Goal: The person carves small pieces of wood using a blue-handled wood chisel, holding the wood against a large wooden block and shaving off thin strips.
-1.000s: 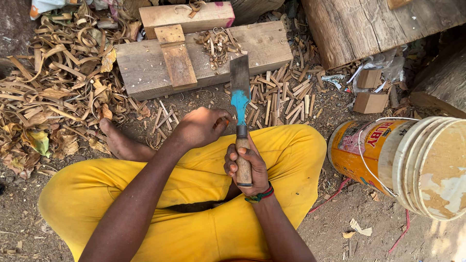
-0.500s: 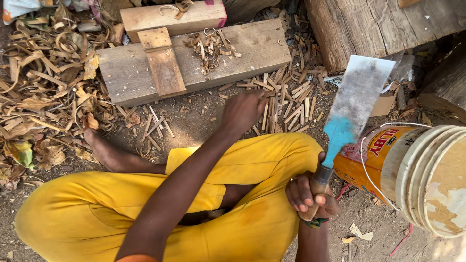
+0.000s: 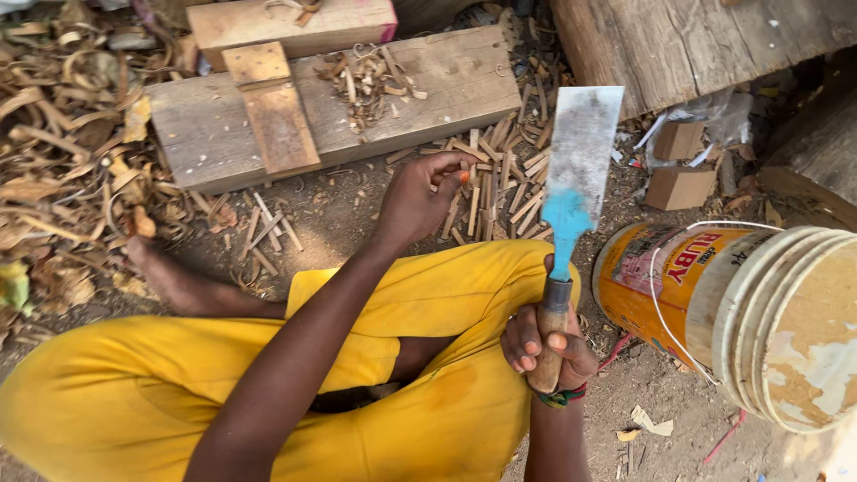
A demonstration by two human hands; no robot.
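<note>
Right hand: it is wrapped tight around the wooden handle of a big knife. The fingers are clamped on the handle, low over the lap.
Big knife: the wide flat blade points up and away from the body. Part of the blade is painted blue near the handle. It looks held off to the side so the sharp edge is away from the other hand.
Left hand: it reaches out to the small sticks on the ground. The fingers are bent together at the tips, just at the sticks. I cannot tell if they pinch one.
Small sticks: many short cut pieces of wood lie in a heap on the dirt, just in front of the wooden block. They are close, so the hand can get them while the person sits.
Wooden block: a thick flat beam lies on the ground past the sticks. It has curls of wood on top and a smaller board lying on it. It looks like a low worktop for chopping.
Legs: crossed, in yellow trousers, with one bare foot on the dirt.
Bucket: orange and white, on its side, just right of the knife.
Wood shavings: a big pile to the left.
</note>
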